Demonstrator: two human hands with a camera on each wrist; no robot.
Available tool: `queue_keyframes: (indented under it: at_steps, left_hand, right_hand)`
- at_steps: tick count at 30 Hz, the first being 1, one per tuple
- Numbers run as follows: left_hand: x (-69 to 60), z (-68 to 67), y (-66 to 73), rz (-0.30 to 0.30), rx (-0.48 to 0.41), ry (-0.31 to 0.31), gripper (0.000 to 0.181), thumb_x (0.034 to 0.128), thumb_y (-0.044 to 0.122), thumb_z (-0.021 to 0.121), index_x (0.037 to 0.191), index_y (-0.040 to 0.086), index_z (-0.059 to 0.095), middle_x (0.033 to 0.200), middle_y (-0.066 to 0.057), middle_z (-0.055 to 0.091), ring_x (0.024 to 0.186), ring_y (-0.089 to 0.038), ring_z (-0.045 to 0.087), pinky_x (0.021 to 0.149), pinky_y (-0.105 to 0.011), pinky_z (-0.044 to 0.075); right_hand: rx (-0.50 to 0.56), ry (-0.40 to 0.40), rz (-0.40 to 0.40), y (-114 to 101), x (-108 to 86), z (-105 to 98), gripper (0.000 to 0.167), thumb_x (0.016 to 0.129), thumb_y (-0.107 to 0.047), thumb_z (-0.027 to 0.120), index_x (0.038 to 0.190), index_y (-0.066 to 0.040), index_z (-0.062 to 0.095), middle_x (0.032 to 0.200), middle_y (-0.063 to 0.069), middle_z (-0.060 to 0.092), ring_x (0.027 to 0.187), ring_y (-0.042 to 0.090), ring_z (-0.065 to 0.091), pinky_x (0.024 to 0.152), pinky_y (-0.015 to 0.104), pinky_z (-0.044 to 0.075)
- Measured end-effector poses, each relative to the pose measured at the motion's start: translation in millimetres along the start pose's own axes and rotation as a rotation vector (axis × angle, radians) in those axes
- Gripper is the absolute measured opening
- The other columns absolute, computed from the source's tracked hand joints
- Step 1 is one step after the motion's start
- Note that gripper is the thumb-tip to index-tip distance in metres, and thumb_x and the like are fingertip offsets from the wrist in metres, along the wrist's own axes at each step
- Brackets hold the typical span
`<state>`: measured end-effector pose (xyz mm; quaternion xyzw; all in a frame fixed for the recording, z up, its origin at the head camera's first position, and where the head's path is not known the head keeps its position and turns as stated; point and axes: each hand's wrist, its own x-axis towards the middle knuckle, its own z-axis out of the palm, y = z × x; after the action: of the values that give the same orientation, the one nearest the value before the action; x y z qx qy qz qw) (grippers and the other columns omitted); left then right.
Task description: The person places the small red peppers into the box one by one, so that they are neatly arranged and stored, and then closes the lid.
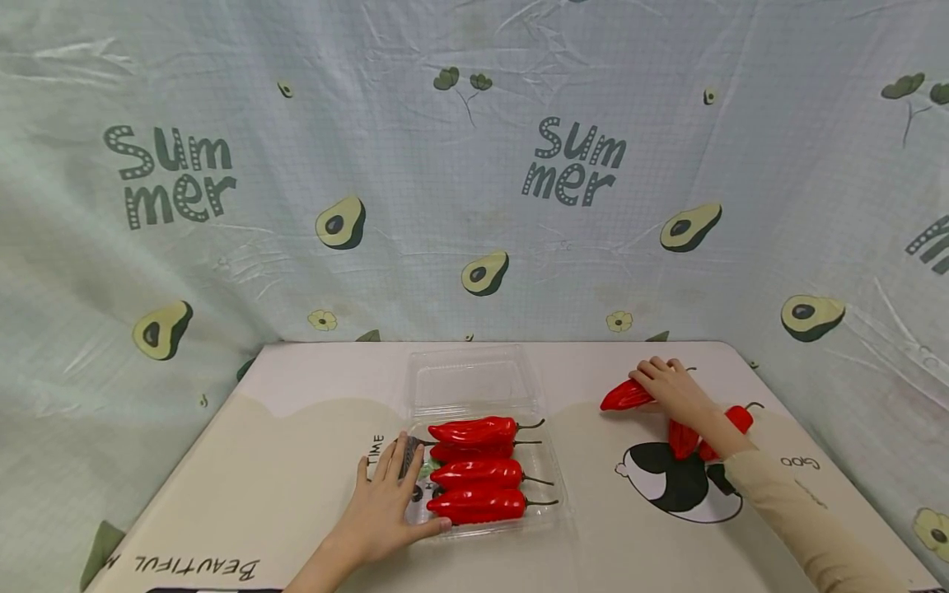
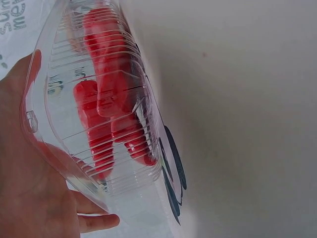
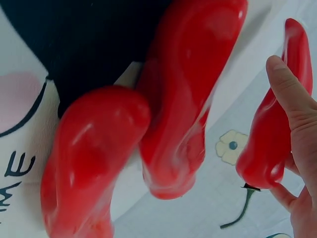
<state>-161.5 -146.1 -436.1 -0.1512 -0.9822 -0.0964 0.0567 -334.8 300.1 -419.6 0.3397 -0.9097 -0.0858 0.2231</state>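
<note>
At the near right, a long beige sleeve [image 1: 808,519] is seen on the right arm, which is reached forward across the table [image 1: 222,478], whose cover is cream and pinkish white and printed with dark lettering. Nearer the middle, the left hand [image 1: 381,502] is laid at the left side of a clear, ridged plastic box base [image 1: 556,469]; its fingers are held straight and spread wide, and its thumb is stretched along the near edge, so the box is touched rather than gripped. Within the base, four glossy red peppers with thin dark-green stems [image 1: 478,504] are lined up side by side, their tips pointed left and their stems right; in the left wrist view they are seen through the ridged wall. To the right, a printed black-and-white cartoon eye [image 1: 685,486] is partly covered by two loose, glossy red peppers [image 1: 740,418], which are laid close together; whether they touch cannot be told. Just beyond them, a single glossy red pepper with a curved green stem [image 3: 270,134] is held by the right hand [image 1: 678,395], its body pinched between thumb and fingers, its tip directed left in the head view. This pepper is kept well apart from the box, to its right. Behind the base, the clear plastic lid [image 1: 474,379] is laid open on the table. Farthest off, the scene is closed by a pale, creased sheet [image 1: 408,148], printed with halved avocados, small flowers and the word "summer".
</note>
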Motion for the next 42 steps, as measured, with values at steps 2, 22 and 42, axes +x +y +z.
queue_keyframes:
  at_steps: [2,22,42]
  left_hand:
    - [0.0,0.6,-0.1,-0.001,-0.001,-0.001,0.100,0.0677,0.076,0.045,0.139,0.007,0.029,0.147,-0.017,0.021,0.132,-0.035,0.023,0.098,-0.067,0.018]
    - [-0.9,-0.8,1.0,0.009,0.016,0.015,0.100,0.0681,0.076,0.045,0.139,0.007,0.029,0.147,-0.018,0.022,0.132,-0.036,0.024,0.097,-0.067,0.019]
    - [0.0,-0.2,0.9,0.005,0.015,0.019,0.100,0.0678,0.076,0.044,0.139,0.007,0.030,0.146,-0.017,0.023,0.132,-0.036,0.024,0.097,-0.067,0.019]
  right_hand:
    - [-0.003,0.006,-0.007,-2.1,0.2,-1.2,0.051,0.061,-0.026,0.080,0.104,-0.005,0.059,0.098,0.011,0.058,0.095,0.028,0.050,0.078,0.045,0.041]
    - [0.057,0.014,0.013,-31.0,-2.9,-14.6,0.054,0.062,-0.037,0.078,0.107,-0.013,0.059,0.099,0.008,0.057,0.096,0.027,0.048,0.080,0.047,0.041]
    - [0.031,0.142,-0.085,-60.7,-4.2,-23.7,0.055,0.063,-0.043,0.076,0.106,-0.013,0.059,0.089,0.005,0.056,0.086,0.022,0.049,0.071,0.037,0.044]
